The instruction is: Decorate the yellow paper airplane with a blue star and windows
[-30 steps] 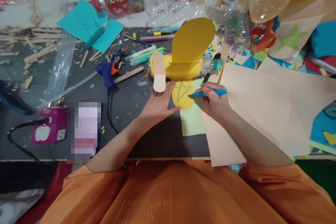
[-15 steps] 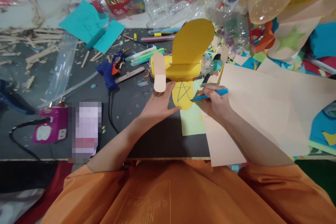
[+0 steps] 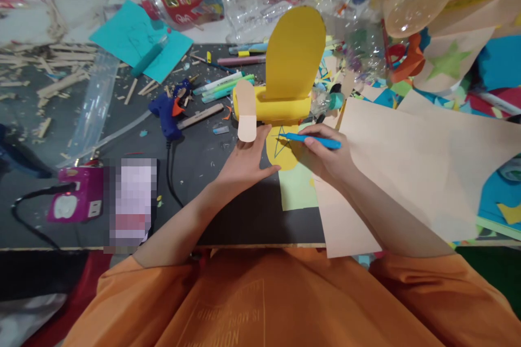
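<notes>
A yellow paper model plane [image 3: 285,107] lies in front of me: a rolled tube with one rounded wing [image 3: 295,51] standing up and the other wing [image 3: 280,160] flat toward me. A blue outlined star shows on the flat wing. My left hand [image 3: 246,160] rests at that wing's left edge, thumb and index finger apart, holding nothing. Between the fingers of my right hand [image 3: 331,152] is a blue pen [image 3: 321,141], its tip over the upper part of the star. A beige paper strip [image 3: 246,111] with rounded ends crosses the tube's left end.
Left of the plane lie a blue glue gun [image 3: 166,114] and several markers [image 3: 223,87]. A purple power adapter [image 3: 77,195] and a blurred phone [image 3: 134,200] sit further left. Beige paper [image 3: 407,168] spreads under my right arm; plastic bottles [image 3: 260,16] crowd the back.
My right hand has brought the pen tip leftward and up, from the star's lower right to its upper part. The raised wing stands more upright. My left hand stays in place.
</notes>
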Action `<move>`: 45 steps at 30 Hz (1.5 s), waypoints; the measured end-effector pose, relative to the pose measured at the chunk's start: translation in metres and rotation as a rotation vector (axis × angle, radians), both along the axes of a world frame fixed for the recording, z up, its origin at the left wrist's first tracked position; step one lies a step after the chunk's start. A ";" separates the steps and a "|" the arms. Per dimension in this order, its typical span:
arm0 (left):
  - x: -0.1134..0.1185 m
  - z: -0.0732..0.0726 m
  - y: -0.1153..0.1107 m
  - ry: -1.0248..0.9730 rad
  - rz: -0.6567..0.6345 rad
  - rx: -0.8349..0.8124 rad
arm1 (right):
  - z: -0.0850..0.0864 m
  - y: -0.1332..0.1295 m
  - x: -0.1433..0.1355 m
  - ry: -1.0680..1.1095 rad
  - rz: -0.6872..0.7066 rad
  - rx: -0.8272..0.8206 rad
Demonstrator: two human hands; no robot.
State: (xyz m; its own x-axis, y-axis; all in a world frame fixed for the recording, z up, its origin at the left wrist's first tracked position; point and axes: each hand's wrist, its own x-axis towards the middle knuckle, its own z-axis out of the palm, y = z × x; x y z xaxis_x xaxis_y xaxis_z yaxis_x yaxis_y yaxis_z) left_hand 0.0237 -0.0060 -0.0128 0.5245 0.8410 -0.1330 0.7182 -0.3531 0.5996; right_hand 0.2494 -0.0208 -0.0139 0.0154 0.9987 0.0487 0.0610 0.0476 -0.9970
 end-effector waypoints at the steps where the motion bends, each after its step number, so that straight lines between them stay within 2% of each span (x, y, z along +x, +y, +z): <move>1: 0.000 -0.001 0.000 -0.001 0.002 0.001 | 0.000 -0.001 -0.002 -0.047 0.043 0.000; 5: 0.000 -0.001 0.000 -0.007 -0.006 -0.001 | -0.002 -0.003 -0.005 -0.204 0.141 0.002; 18: 0.000 0.000 0.000 0.020 -0.003 -0.004 | 0.000 -0.002 -0.003 -0.296 0.172 0.035; 28: 0.001 0.002 0.000 0.019 0.005 -0.019 | -0.003 -0.003 -0.002 -0.214 0.109 0.039; 34: 0.001 0.002 0.000 0.044 0.014 -0.021 | 0.003 -0.005 -0.005 -0.154 0.040 0.008; 45: 0.000 0.000 0.000 0.026 0.001 0.001 | 0.013 -0.005 -0.002 -0.156 0.023 -0.002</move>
State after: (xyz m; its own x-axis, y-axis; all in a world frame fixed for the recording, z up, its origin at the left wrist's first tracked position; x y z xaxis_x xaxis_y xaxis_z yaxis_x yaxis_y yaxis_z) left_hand 0.0238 -0.0056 -0.0127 0.5200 0.8417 -0.1453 0.7338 -0.3531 0.5804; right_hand 0.2477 -0.0262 -0.0013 -0.0151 0.9988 0.0467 0.2145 0.0489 -0.9755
